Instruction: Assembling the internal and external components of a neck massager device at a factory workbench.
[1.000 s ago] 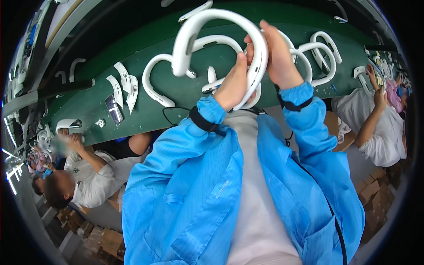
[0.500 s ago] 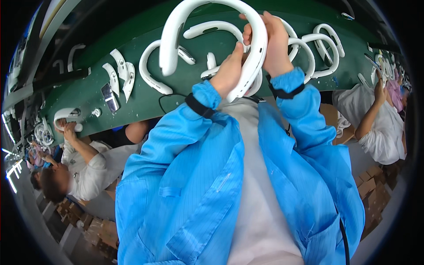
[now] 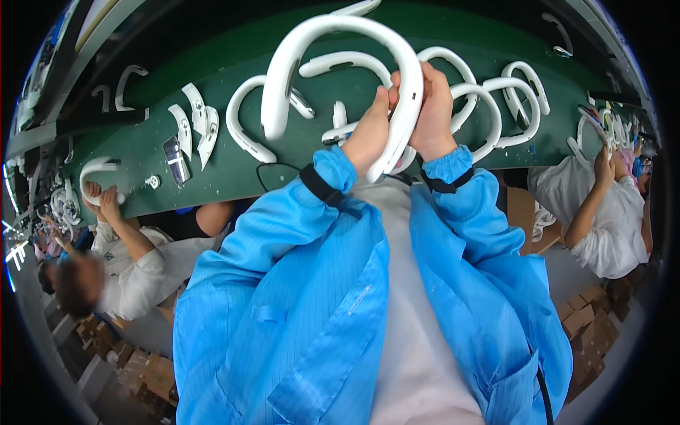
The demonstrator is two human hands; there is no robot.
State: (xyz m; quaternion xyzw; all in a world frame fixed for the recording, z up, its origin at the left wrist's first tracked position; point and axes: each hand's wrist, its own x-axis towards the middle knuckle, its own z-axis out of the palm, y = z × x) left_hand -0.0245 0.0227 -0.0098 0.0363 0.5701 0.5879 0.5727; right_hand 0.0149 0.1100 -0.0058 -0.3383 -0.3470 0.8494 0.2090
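Observation:
A white U-shaped neck fan (image 3: 282,74) is raised above the green bench, its arch toward the far side. Gripping its right arm from the left is my left hand (image 3: 368,136), closed near the lower end. My right hand (image 3: 433,117) wraps the same arm from the right, with its fingers partly hidden behind the fan. Behind it on the bench lie another curved white piece (image 3: 347,59) and a white neck fan (image 3: 241,120) to the left. More white curved bands (image 3: 490,117) rest just right of my right hand.
White curved shells (image 3: 207,134) lie at left beside a dark rectangular device (image 3: 176,161). A small white round part (image 3: 152,182) is near the bench edge. One co-worker (image 3: 131,269) handles a white band at left; another (image 3: 602,212) works at right. Cardboard boxes (image 3: 588,319) stand below.
The held neck fan and both hands have shifted slightly down in view. My right hand's fingers have drawn closer to the fan's arm. The left co-worker's band has moved.

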